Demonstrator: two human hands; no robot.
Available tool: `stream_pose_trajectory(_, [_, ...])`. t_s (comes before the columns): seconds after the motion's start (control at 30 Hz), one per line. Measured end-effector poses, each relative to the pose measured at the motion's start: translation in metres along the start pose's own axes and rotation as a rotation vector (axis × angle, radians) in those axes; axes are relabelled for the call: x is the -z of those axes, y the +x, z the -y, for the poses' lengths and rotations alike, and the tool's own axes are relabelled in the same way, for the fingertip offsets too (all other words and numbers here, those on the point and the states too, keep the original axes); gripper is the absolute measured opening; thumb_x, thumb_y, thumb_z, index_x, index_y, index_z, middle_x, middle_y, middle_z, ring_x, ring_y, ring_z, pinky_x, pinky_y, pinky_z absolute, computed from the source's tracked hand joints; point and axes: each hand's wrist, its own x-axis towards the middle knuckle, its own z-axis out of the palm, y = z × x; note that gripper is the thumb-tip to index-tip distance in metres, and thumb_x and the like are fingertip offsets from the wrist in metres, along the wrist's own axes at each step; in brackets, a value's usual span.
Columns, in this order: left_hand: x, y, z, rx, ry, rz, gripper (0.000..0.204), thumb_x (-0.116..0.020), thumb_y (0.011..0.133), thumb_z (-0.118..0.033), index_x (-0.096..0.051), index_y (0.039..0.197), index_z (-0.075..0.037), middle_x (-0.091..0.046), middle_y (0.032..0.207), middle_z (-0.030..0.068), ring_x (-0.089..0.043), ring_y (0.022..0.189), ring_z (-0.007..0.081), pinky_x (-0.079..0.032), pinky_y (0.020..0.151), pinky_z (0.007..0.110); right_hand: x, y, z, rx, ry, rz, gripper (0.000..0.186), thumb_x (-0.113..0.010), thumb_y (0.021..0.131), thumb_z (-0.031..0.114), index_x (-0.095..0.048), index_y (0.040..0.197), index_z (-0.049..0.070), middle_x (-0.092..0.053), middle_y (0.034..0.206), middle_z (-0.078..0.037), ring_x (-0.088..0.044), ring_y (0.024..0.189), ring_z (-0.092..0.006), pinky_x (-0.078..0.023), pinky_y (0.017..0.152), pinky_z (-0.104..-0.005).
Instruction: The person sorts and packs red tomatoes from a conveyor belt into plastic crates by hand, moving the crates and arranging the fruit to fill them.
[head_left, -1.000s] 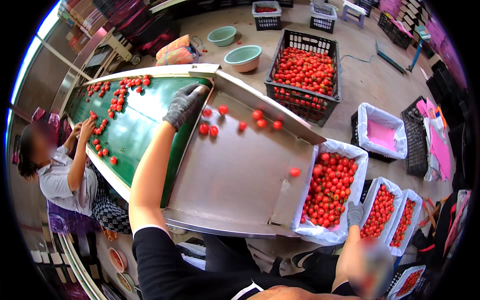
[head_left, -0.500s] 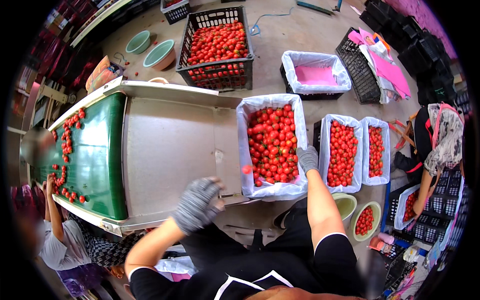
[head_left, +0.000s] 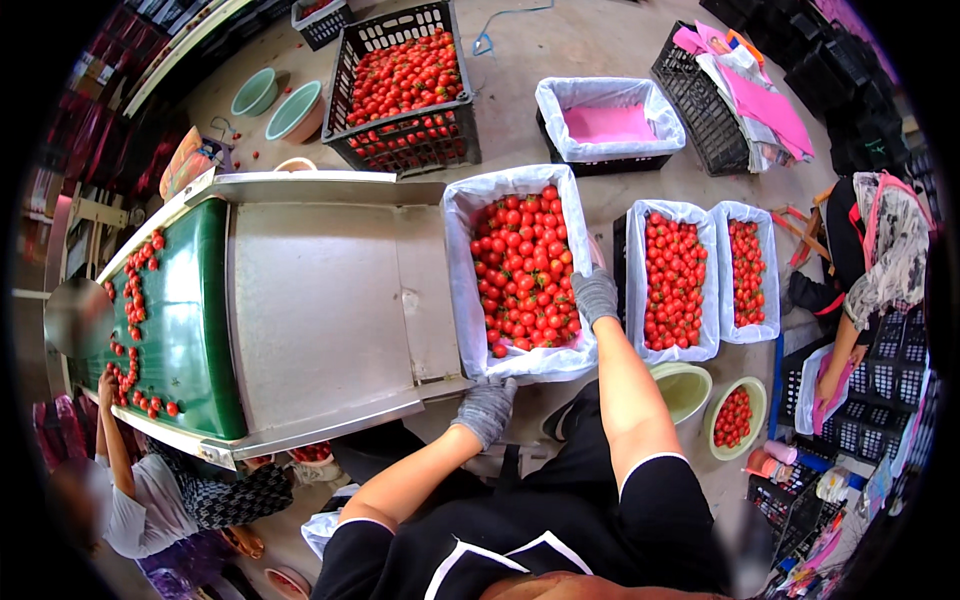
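Note:
A crate lined with white plastic and filled with red cherry tomatoes sits at the end of the metal chute. Its near left corner is in the grip of my left hand, which wears a grey knit glove, fingers curled at the rim. On the crate's right side my right hand, gloved the same way, is closed over the edge. The undersides of both grips are hidden. Some tomatoes show green stems.
Two more lined tomato crates stand to the right, bowls below them. A green conveyor belt with tomatoes lies left, a co-worker's hand beside it. Farther back are a black tomato crate and a pink-bottomed lined crate.
My left hand has moved from above the chute's edge to the crate's near left corner. A tomato seen blurred beside the crate is gone from there. My right hand stays on the rim.

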Motion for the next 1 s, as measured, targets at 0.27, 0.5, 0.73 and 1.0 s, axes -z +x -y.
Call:
stream_pose_trajectory(0.27, [0.060,0.021,-0.045,-0.037,-0.022,-0.028,0.022,-0.054,0.079,-0.026,-0.054,0.093,-0.008,-0.058,0.088,0.0133,-0.057,0.086,0.0293,-0.044,0.072,0.043,0.001,-0.003,-0.001,0.026,0.021,-0.057,0.034,-0.055,0.074,0.030,-0.061,0.094,0.003,-0.061,0.090,-0.025,-0.059,0.088,-0.0390,-0.046,0.081,-0.0444])
stream_pose_trajectory(0.5, [0.087,0.157,-0.030,0.119,-0.025,-0.182,0.020,-0.052,0.083,-0.022,-0.054,0.099,-0.010,-0.058,0.095,0.0099,-0.058,0.092,0.0256,-0.046,0.076,0.040,0.003,0.001,0.001,0.010,0.005,-0.042,0.038,-0.054,0.075,0.032,-0.061,0.096,0.002,-0.061,0.091,-0.025,-0.059,0.089,-0.0389,-0.046,0.081,-0.0448])
stream_pose_trajectory(0.73, [0.035,0.225,-0.011,0.048,0.005,-0.288,0.019,-0.049,0.083,-0.016,-0.056,0.100,-0.014,-0.057,0.098,0.0081,-0.058,0.089,0.0243,-0.046,0.071,0.042,-0.002,0.004,0.002,-0.026,0.040,0.020,0.034,-0.052,0.079,0.033,-0.062,0.095,0.003,-0.062,0.090,-0.025,-0.059,0.089,-0.0385,-0.046,0.080,-0.0451])
stream_pose_trajectory(1.0, [0.017,0.231,-0.003,0.037,0.122,-0.417,0.019,-0.051,0.080,-0.021,-0.056,0.098,-0.016,-0.054,0.096,0.0099,-0.056,0.085,0.0265,-0.045,0.067,0.041,0.003,0.002,0.003,-0.016,0.052,0.018,0.033,-0.053,0.076,0.030,-0.061,0.093,0.003,-0.062,0.089,-0.024,-0.059,0.088,-0.0382,-0.045,0.081,-0.0452])
